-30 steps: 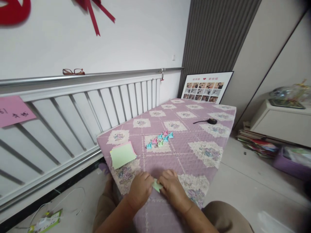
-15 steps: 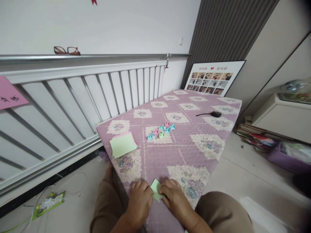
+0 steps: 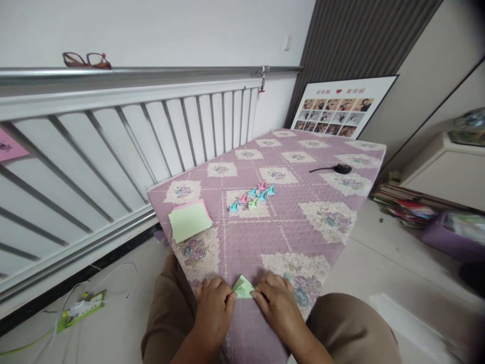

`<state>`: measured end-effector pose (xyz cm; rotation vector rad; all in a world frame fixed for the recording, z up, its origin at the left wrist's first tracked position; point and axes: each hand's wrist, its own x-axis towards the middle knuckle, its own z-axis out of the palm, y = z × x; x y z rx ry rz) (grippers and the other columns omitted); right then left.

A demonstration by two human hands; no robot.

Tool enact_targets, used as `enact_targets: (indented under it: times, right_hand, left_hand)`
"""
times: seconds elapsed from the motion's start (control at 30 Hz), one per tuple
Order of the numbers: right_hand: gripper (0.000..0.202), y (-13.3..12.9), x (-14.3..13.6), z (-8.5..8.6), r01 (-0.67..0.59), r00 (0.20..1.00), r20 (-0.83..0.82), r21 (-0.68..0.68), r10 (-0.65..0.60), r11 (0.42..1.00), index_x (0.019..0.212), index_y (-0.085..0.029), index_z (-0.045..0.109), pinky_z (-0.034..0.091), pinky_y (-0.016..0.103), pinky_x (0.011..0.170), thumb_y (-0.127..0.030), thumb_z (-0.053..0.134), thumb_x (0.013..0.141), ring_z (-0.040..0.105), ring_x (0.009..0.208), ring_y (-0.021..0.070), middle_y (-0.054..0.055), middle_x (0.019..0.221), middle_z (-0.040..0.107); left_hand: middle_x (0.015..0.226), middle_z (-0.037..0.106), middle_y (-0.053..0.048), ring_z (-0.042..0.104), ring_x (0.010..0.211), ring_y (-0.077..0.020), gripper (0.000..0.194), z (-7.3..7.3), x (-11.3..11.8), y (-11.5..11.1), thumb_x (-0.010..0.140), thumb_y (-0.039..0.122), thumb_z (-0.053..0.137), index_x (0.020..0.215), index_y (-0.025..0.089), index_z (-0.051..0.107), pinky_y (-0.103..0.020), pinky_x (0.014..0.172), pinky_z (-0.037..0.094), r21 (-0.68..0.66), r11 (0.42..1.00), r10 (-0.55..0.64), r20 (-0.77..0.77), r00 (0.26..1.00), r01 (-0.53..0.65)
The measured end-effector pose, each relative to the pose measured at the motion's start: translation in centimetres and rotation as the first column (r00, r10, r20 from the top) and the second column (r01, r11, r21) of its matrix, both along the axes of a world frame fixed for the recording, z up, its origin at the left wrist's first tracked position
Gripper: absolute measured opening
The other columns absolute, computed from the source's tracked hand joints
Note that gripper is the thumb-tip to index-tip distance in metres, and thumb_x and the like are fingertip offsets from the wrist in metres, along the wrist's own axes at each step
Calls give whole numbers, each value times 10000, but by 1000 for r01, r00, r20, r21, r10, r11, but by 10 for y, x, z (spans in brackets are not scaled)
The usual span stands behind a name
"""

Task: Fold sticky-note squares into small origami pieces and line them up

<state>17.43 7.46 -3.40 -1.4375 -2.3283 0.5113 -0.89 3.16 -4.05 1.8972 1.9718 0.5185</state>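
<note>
At the near end of the table, a small light green sheet of folded paper [image 3: 243, 288] lies between my two hands, its shape now a triangle with the point away from me. My left hand [image 3: 214, 308] grips its left corner, thumb along the edge and fingers curled. On the other corner, my right hand [image 3: 276, 303] pinches with thumb and fingers. Farther up the cloth sits a cluster of several small folded paper pieces [image 3: 252, 192] in blue, pink and green. A stack of paper sheets [image 3: 190, 221], light green on top with pink beneath, rests at the left edge.
The purple floral tablecloth [image 3: 250, 242] covers a tapering table. A black round object with a strap [image 3: 342, 168] lies at the far right. Beyond stand a white radiator [image 3: 166, 131] and a photo board [image 3: 341, 108]. A power strip [image 3: 81, 309] is on the floor at left.
The green paper has gone from a kite-like form with a loose lower flap to a flat-based triangle. Both hands stay at its sides. The camera view has tilted slightly downward.
</note>
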Motion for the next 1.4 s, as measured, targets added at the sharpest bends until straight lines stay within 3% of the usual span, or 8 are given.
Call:
enact_targets:
  times: [0.3,0.9,1.4]
  right_hand:
    - [213,0,-2,-6,75,997,32,30,-76,997,713,-238,612,304,387,795,-346,530,878,519,853,217,27,827,597]
    - [229,3,-7,-9,180,983,29,60,-182,982,616,-234,576,311,375,759,-348,613,811,523,807,221,23,737,577]
    - [226,4,-10,-9,209,977,25,56,-211,976,597,-228,570,309,372,748,-325,665,777,521,805,219,15,729,582]
  left_hand:
    - [857,628,-4,534,900,-206,160,12,-1,11,842,271,520,720,215,608,-369,813,261,-138,990,33,-63,997,-41]
    - [856,623,-36,526,874,-230,191,4,2,14,875,267,481,757,215,621,-384,793,263,-66,998,-7,-173,985,-4]
    - [877,633,-38,540,885,-247,164,7,3,18,858,259,495,778,214,631,-394,766,269,-83,996,-36,-223,974,18]
